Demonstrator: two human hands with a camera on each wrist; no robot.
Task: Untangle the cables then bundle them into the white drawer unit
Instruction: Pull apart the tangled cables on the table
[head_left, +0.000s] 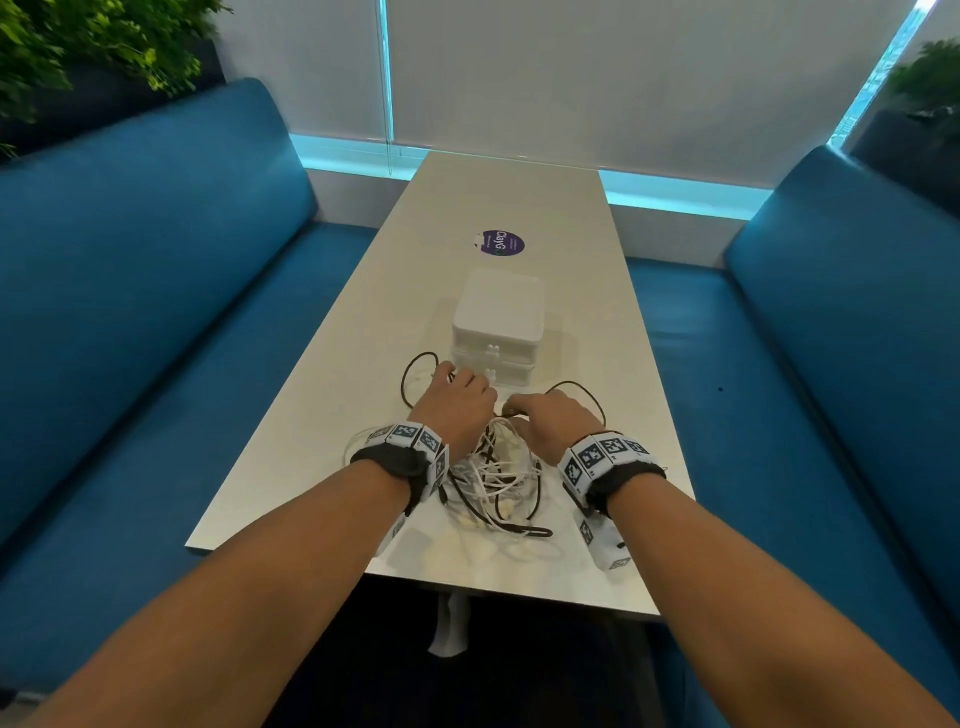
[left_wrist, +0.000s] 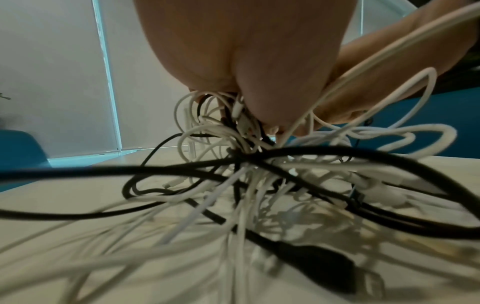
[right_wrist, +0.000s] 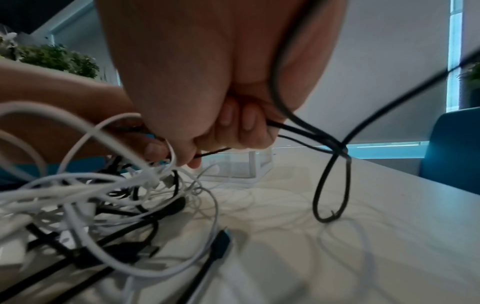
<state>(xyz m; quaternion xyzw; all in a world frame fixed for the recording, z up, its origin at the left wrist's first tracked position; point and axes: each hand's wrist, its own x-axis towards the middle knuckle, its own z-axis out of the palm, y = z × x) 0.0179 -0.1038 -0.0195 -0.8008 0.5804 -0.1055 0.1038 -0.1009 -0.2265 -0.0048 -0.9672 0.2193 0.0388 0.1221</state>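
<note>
The tangled cables (head_left: 498, 483) lay nearest, both hands buried in them. The left hand (head_left: 454, 408) clutched white strands; the right hand (head_left: 553, 421) gripped a black cable (right_wrist: 330, 185). Beyond the white drawer unit (head_left: 496, 332), a purple sticker (head_left: 501, 244) read "Clay".

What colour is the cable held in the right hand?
Black; the thin black cable shows best in the right wrist view.

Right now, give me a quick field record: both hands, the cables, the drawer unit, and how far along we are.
left hand: grips a bunch of white and black strands in the tangle
right hand: grip closed on black cable
cables: mixed white and black, knotted in one pile on the table
white drawer unit: just beyond the hands, both drawers closed
progress: nothing separated or stowed yet
</note>
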